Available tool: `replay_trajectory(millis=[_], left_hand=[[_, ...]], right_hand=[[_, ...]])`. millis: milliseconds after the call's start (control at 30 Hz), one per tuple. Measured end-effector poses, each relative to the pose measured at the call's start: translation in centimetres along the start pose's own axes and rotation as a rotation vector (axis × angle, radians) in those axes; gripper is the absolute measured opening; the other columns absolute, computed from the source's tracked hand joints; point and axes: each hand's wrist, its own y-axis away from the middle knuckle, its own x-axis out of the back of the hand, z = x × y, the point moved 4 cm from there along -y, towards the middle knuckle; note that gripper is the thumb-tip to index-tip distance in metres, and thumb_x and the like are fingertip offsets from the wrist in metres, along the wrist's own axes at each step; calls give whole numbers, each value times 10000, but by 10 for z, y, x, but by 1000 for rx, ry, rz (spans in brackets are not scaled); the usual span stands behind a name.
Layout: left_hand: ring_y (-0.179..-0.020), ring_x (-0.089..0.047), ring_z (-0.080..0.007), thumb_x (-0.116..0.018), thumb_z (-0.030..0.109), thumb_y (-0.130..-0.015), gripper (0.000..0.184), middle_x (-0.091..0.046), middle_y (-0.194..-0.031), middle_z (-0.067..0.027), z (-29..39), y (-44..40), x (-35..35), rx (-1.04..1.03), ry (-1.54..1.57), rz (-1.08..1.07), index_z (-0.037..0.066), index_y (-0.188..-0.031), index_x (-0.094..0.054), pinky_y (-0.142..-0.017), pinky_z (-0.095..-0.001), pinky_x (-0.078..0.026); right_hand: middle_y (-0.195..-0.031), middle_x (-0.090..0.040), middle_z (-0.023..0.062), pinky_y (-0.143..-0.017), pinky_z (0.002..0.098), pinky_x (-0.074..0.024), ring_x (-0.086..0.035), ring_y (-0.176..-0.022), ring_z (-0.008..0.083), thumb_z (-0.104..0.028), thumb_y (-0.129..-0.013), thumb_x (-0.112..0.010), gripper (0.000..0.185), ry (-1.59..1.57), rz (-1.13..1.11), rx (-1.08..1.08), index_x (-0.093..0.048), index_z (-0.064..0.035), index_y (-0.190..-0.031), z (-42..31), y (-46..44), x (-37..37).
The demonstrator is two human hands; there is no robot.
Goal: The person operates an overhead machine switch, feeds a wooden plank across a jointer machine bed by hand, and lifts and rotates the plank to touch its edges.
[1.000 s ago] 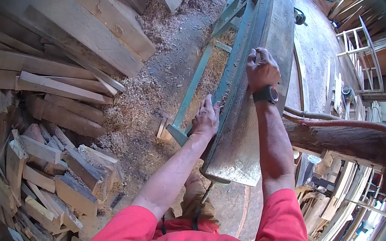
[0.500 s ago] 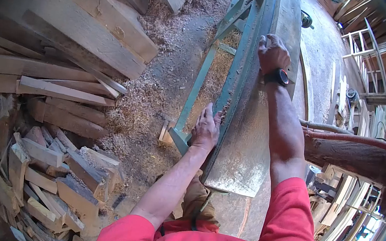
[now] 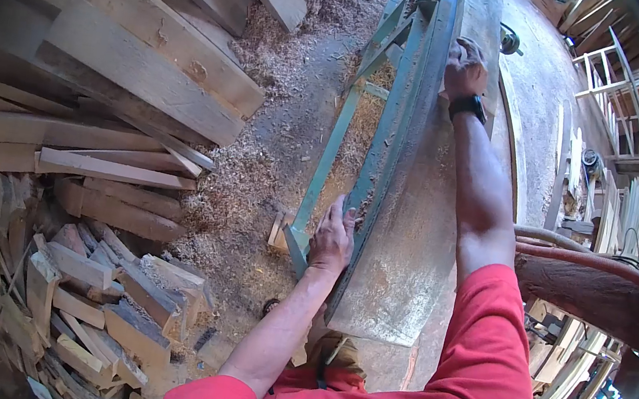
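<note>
A long metal machine bed [image 3: 392,290] on a green frame runs away from me. On its far part lies a wide wooden board [image 3: 479,15]. My right hand [image 3: 466,69], with a dark watch at the wrist, rests on the near end of the board with its fingers bent; nothing is seen gripped in it. My left hand [image 3: 332,237] is beside the left edge of the bed, fingers extended and lying against the green side; it holds nothing that I can see.
Thick planks [image 3: 151,64] are stacked at the left, with a heap of short offcuts [image 3: 141,329] below. Wood shavings [image 3: 228,187] cover the floor. A dark beam with hoses [image 3: 581,294] juts in from the right. A white wooden frame [image 3: 616,93] stands at the upper right.
My right hand has moved forward along the bed, and the board has slid away with it. My left hand has stayed by the bed's left edge. The view has shifted slightly.
</note>
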Motion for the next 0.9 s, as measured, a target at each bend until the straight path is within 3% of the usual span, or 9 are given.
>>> replay_trajectory(millis=[67,133,167,200,267,400,500,733,900], left_hand=[[-1277,-624,-481,-388,469,-1150,567,-615,-1449,-265,-6,-3,-6,-8,-8,9,93,-1572,-437,-1047,-565,-514],[-1262,-630,-489,-388,463,-1151,556,-617,-1443,-269,-5,-2,-2,-23,-26,13,101,-1570,-439,-1034,-570,-518],[-1240,-637,-499,-391,456,-1151,544,-626,-1425,-276,-1,-1,0,-13,4,12,110,-1567,-445,-1017,-576,-522],[-1218,-645,-508,-394,449,-1151,531,-634,-1407,-282,3,0,2,-5,33,9,119,-1563,-450,-1000,-582,-526],[-1183,-655,-521,-397,444,-1151,516,-648,-1379,-289,6,0,3,19,-15,-12,130,-1554,-464,-973,-588,-531],[-1183,-658,-515,-414,436,-1150,510,-670,-1346,-282,3,1,0,-11,-26,24,122,-1546,-479,-980,-576,-529],[-1217,-646,-506,-430,433,-1147,513,-677,-1333,-290,-1,-1,-2,-71,23,81,108,-1536,-502,-1002,-564,-526],[-1199,-655,-507,-425,448,-1146,525,-674,-1340,-292,-9,-2,-3,-68,-64,87,106,-1537,-500,-989,-566,-532],[-1176,-670,-511,-399,484,-1146,560,-676,-1345,-290,-13,-4,-6,-17,-66,45,110,-1552,-498,-963,-571,-543]], right_hand=[[-1326,-716,200,-1044,499,-532,-670,-1219,436,-317,-948,-697,359,-51,113,108,-748,-122,-1244,39,-5,7],[-1331,-701,256,-1065,514,-518,-653,-1252,456,-321,-929,-709,416,207,212,-81,-734,-51,-1245,52,-5,46],[-1313,-697,293,-1085,533,-501,-644,-1270,470,-360,-926,-722,501,285,77,-383,-714,24,-1248,43,1,64],[-1326,-695,307,-1100,510,-493,-639,-1304,444,-441,-924,-749,601,239,47,-485,-717,58,-1259,71,2,60],[-1333,-682,343,-1112,459,-490,-639,-1329,409,-554,-907,-773,726,37,-383,-746,-730,69,-1277,117,-4,48],[-1343,-695,318,-1109,402,-492,-658,-1324,353,-613,-853,-822,820,13,-432,-730,-734,79,-1284,141,-15,37],[-1398,-709,203,-1108,407,-486,-660,-1305,308,-559,-823,-881,850,-208,-477,-806,-680,22,-1410,123,-18,36],[-1233,-757,124,-1026,481,-579,-728,-1121,320,-363,-929,-799,496,-1215,-444,-1047,-693,-57,-1304,49,-19,36],[-1162,-775,89,-947,441,-628,-761,-1019,251,-337,-1036,-695,355,-1285,-459,-995,-710,-59,-1257,34,-19,22]])
